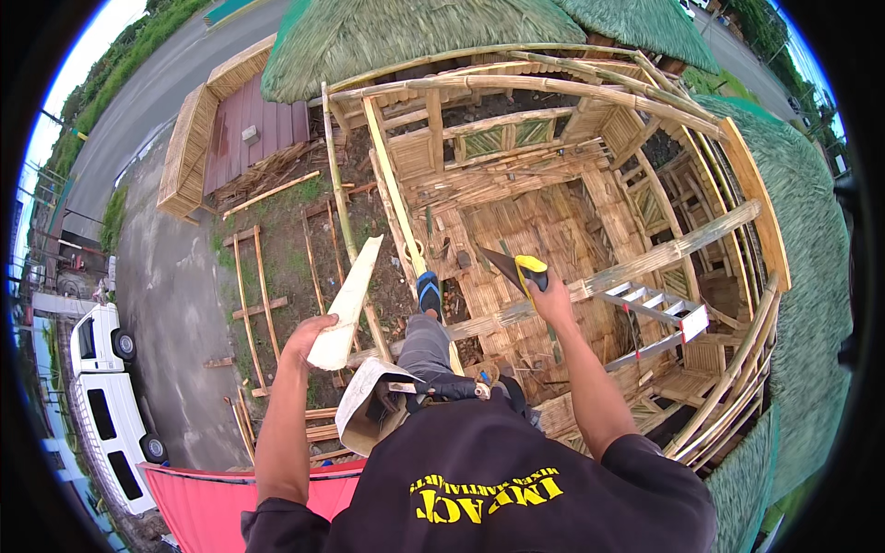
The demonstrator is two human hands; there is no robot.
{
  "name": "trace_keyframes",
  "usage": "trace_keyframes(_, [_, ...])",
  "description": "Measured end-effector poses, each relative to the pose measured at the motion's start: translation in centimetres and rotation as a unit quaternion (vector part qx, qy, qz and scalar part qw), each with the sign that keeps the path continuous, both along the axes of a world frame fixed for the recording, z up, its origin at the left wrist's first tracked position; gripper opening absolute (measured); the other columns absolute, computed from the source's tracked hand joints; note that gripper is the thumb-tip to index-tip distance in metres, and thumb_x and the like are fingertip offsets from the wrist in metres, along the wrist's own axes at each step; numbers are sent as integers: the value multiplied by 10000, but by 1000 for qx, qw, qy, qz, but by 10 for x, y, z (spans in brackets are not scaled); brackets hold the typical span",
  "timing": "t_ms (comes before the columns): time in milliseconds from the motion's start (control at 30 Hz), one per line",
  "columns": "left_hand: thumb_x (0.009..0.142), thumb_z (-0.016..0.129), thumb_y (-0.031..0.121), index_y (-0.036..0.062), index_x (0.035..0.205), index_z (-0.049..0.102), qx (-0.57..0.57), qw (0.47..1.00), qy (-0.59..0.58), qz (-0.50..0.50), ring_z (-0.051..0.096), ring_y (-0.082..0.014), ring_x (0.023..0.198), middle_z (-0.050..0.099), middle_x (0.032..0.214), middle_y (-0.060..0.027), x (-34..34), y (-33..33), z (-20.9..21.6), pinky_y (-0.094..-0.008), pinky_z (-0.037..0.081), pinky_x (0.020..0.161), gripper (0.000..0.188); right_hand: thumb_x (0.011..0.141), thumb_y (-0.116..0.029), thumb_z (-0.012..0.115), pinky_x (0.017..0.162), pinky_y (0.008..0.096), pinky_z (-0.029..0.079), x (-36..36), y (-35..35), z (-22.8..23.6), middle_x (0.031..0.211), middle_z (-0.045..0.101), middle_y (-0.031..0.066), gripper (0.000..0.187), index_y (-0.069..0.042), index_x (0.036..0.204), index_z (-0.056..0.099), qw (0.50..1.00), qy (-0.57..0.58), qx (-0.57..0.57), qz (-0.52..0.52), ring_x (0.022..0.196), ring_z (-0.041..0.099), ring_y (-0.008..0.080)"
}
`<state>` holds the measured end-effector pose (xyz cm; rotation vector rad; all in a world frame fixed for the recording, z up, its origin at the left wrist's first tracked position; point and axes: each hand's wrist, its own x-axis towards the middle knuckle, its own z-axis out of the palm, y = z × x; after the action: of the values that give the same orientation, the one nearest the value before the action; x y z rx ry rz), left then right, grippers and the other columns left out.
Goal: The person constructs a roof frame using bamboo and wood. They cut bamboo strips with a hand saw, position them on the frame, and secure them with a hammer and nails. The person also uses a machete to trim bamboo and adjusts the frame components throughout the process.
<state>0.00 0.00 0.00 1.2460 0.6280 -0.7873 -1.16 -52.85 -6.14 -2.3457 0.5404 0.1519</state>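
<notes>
My left hand [309, 338] is closed round the lower edge of a pale, tapered wooden board [347, 309], its narrow end pointing up and away. In my right hand [552, 300] is a hand saw with a yellow and black handle [532, 267]. The saw's dark blade [501, 264] points to the upper left, apart from the board. Between my hands, my foot in a blue and black flip-flop [429, 292] rests on a narrow timber beam [398, 217]. At my waist hang a whitish container [367, 392] and a belt with tools [452, 387].
Far below lies a woven bamboo floor [539, 235] inside an unfinished bamboo frame. A thick bamboo pole [627, 269] crosses to my right, beside an aluminium ladder [659, 304]. Thatched roofs [415, 46] stand ahead and right. A white van [111, 405] is parked at left.
</notes>
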Motion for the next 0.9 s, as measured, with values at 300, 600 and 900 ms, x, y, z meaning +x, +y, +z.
trace_keyframes(300, [977, 695, 278, -67, 1242, 652, -12, 999, -12, 38, 757, -210, 818, 759, 1021, -161, 194, 32, 23, -342, 629, 690, 437, 945, -368, 693, 759, 590, 505, 269, 37, 82, 919, 692, 328, 411, -10, 1086, 551, 993, -89, -74, -6, 919, 654, 536])
trace_keyframes(600, [949, 622, 90, -52, 1302, 583, 246, 940, -23, -235, 719, -283, 1014, 719, 1139, -200, 372, 62, 19, -406, 565, 905, 382, 975, -353, 667, 768, 608, 497, 538, 15, 84, 965, 689, 316, 419, -33, 1188, 501, 975, -182, -114, -50, 918, 647, 541])
trace_keyframes(900, [958, 642, 194, -9, 1221, 633, 382, 859, -144, -308, 686, -397, 1100, 708, 1131, -267, 505, 41, -33, -453, 503, 959, 333, 974, -379, 661, 780, 598, 498, 634, 50, -2, 985, 697, 315, 428, -28, 1175, 521, 972, -105, -119, -175, 943, 656, 526])
